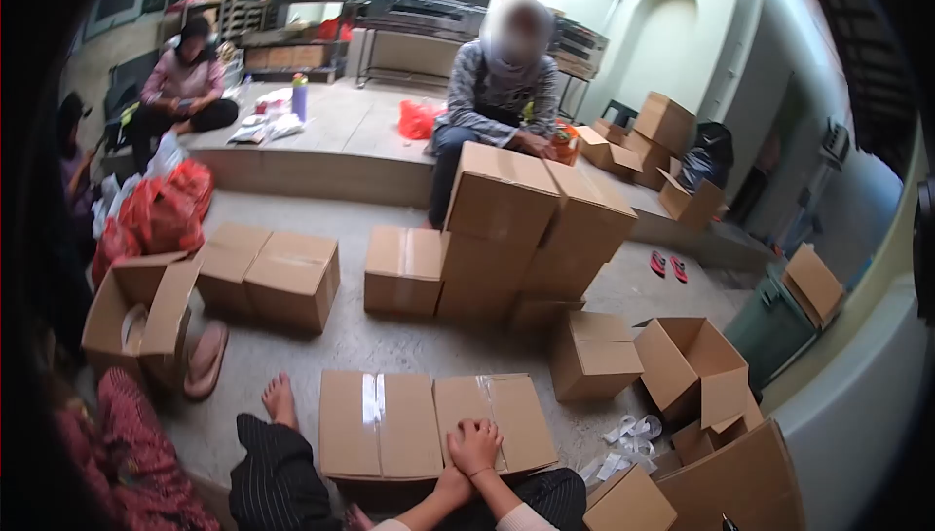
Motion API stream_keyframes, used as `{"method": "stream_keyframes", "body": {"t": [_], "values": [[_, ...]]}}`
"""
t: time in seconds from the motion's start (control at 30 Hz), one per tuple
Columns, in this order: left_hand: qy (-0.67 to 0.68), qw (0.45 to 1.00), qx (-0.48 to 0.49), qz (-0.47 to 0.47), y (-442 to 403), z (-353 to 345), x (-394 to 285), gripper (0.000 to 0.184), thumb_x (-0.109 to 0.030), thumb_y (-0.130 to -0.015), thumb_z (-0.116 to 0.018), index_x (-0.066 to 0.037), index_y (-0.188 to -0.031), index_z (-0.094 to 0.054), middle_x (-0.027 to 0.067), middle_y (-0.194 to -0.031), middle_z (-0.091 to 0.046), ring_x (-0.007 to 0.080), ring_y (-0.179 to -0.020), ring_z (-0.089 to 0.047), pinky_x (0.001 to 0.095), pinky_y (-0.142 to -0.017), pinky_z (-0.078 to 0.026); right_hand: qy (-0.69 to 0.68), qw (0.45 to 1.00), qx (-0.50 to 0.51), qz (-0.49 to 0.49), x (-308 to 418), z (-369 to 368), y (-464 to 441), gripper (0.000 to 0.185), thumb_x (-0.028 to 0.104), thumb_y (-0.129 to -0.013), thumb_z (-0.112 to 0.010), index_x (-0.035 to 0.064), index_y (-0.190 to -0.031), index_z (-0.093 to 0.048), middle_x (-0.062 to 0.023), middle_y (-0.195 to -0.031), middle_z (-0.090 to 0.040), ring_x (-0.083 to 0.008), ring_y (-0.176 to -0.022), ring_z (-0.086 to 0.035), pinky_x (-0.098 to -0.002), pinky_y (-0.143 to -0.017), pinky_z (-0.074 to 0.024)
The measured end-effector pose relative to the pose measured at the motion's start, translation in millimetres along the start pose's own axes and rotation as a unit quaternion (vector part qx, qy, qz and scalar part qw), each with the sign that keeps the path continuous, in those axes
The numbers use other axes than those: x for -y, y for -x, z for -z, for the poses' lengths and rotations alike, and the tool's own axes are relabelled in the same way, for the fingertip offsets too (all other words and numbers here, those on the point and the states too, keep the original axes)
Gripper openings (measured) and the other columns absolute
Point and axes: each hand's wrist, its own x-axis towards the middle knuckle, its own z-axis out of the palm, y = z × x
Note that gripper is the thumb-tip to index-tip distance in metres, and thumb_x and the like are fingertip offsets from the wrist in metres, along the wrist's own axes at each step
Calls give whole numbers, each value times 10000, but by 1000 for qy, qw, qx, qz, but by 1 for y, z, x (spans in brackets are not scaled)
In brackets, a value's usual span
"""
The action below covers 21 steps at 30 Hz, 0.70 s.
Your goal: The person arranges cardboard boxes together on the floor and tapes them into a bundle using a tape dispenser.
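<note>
My hands are clasped together on the near edge of a taped cardboard box (502, 399) in front of me. My right hand (475, 447) lies on top with its fingers folded. Beneath it is my left hand (454, 478), partly covered, its fingers folded into the clasp. I see no object in either hand. A second taped box (380, 434) stands against the first on its left side. Both boxes are closed, with strips of clear tape along the top.
Stacked closed boxes (502, 195) stand ahead, with a seated person (502, 83) behind them. Open boxes (691, 365) and tape scraps (631, 438) lie to the right. At left are paired boxes (268, 268), an open box (136, 326), a sandal (205, 360) and red bags (166, 209).
</note>
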Motion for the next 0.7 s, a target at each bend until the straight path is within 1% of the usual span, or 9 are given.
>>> {"method": "stream_keyframes", "body": {"t": [0.13, 0.2, 0.37, 0.43, 0.47, 0.53, 0.57, 0.63, 0.7], "values": [[-77, 994, 73, 10, -6, 31, -9, 469, -295, -773, -470, -84, -1190, -510, 106, -1218, -508, 250, -1153, -455, 461, -994, -291, -54, 998, -15, -10, -12, -7, 4, 205, 331, -699, -620, 160, -813, -612, -65, -917, -526, -273, -929, -464, -419, -826, -336], [-52, 998, 16, 28, -9, 32, -9, 447, -306, -743, -508, -90, -1130, -565, 115, -1114, -577, 258, -1044, -532, 507, -972, -295, -61, 998, -17, -21, -9, -4, 3, 206, 330, -697, -622, 160, -812, -611, -66, -915, -525, -273, -929, -464, -419, -826, -335], [17, 998, -36, 44, -3, 18, -2, 353, -267, -723, -545, -76, -1006, -633, 116, -1062, -598, 253, -1028, -539, 481, -963, -314, -39, 997, 16, -58, -2, -3, -6, 243, 340, -693, -618, 162, -857, -591, -65, -920, -517, -262, -927, -460, -428, -808, -331], [18, 998, 1, 68, 2, 13, 1, 410, -293, -758, -519, -74, -1097, -588, 112, -1141, -562, 247, -1100, -496, 466, -988, -283, -23, 992, 106, -67, -1, -7, -8, 396, 412, -724, -578, 193, -1053, -548, -112, -1118, -478, -293, -1082, -404, -498, -885, -289], [14, 998, 17, 64, 3, 13, 0, 410, -293, -758, -519, -74, -1097, -588, 112, -1141, -562, 247, -1100, -496, 466, -988, -283, -35, 990, 111, -78, 1, -8, -8, 396, 412, -724, -578, 193, -1053, -548, -112, -1118, -478, -293, -1082, -404, -498, -885, -289], [62, 990, 28, 121, -7, 19, -5, 476, -322, -830, -443, -75, -1235, -472, 96, -1274, -465, 233, -1203, -402, 450, -1017, -239, 4, 994, 96, -57, 3, -7, -9, 579, 514, -755, -510, 256, -1263, -409, -155, -1358, -289, -333, -1270, -216, -607, -955, -161], [59, 990, 39, 118, -7, 19, -3, 476, -322, -830, -443, -75, -1235, -472, 96, -1274, -465, 233, -1203, -402, 450, -1017, -239, -4, 993, 99, -66, 4, -5, -12, 579, 514, -755, -510, 256, -1263, -409, -155, -1358, -289, -333, -1270, -216, -607, -955, -161], [26, 990, 58, 122, -2, 14, -2, 509, -336, -882, -360, -82, -1323, -347, 72, -1367, -354, 216, -1268, -311, 432, -1039, -201, -15, 975, 207, -80, 6, 4, -17, 645, 549, -774, -473, 296, -1343, -305, -151, -1449, -93, -339, -1334, -34, -664, -963, -24], [-33, 986, 118, 115, 0, 14, 1, 509, -336, -891, -341, -84, -1333, -328, 72, -1382, -330, 208, -1277, -295, 415, -1045, -200, -21, 974, 208, -83, 5, 5, -14, 650, 556, -771, -474, 301, -1344, -301, -150, -1449, -94, -341, -1333, -37, -667, -959, -31]]}}
